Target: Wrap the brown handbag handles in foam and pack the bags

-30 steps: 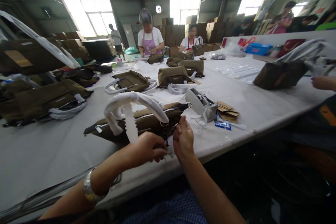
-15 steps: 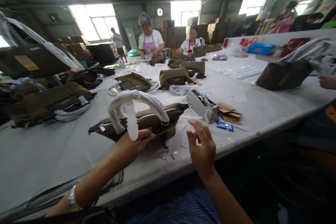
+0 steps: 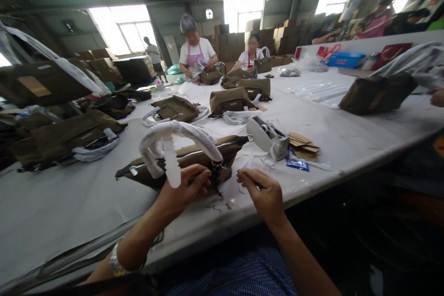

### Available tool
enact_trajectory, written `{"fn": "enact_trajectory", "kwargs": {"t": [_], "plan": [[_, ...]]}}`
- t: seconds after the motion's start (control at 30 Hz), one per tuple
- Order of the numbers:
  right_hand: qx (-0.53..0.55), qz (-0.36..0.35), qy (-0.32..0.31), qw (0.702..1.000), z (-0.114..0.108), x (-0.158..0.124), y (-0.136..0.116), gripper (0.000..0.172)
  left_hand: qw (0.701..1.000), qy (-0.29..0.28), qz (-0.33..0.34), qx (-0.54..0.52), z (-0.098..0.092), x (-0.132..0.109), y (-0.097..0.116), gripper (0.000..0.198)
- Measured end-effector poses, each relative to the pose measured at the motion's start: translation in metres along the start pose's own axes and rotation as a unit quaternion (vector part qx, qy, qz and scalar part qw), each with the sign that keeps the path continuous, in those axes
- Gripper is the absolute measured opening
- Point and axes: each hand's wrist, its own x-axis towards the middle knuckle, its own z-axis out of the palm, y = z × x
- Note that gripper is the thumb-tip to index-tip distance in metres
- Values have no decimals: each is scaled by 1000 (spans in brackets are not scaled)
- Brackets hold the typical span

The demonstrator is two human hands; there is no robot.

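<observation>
Head view: near the middle of the bench's [image 3: 347,141] near edge, an olive-brown woven-fabric bag [image 3: 189,157], long and tapered at its ends, is set with its silver-toothed zip uppermost. Its arched handles [image 3: 180,128] are wrapped in crinkled white material, and a flat, wavy-edged white strip [image 3: 171,162] is hung in front of them. The left hand [image 3: 190,182], its wrist circled by a silvery bracelet [image 3: 118,258], is placed at the bag's near side with fingers curled; whether anything is gripped cannot be told. The right hand [image 3: 264,192] is held just beyond the bag's right end, apart from it, thumb and fingertips brought together; whether a fine thing is pinched cannot be told.

By the right hand, towards the near edge, are laid a grey plastic tape dispenser [image 3: 258,130], stiff brown cards [image 3: 301,141] and a glossy blue-and-white packet [image 3: 297,163]. The bench is covered in smooth white, strewn with scraps. Along its far edge, similar bags [image 3: 231,101] are handled by co-workers [image 3: 197,55], backed by stacked cardboard boxes [image 3: 232,41] and bright windows [image 3: 121,27].
</observation>
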Motion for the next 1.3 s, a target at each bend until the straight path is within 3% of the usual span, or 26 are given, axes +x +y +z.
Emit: {"fn": "enact_trajectory", "kwargs": {"t": [0.1, 0.23, 0.33, 1.03, 1.1, 1.3], "plan": [[-42, -30, 21, 998, -6, 3, 5, 13, 999, 52, 6, -1, 4, -1, -4, 29], [-72, -56, 26, 995, -5, 8, 11, 15, 989, 118, 50, 74, 11, 0, -6, 24], [-76, -61, 20, 995, -3, 11, 14, 14, 982, 141, 64, 106, 13, 0, -6, 23], [-7, -45, -21, 999, 16, 21, 20, 14, 970, 132, 107, 176, 11, 3, -6, 17], [-6, -45, -24, 999, 19, 22, 20, 14, 956, 148, 138, 214, 12, 2, -7, 16], [-34, -79, -19, 996, 22, 22, 11, 15, 872, 239, 231, 359, 11, 3, -7, 17]]}}
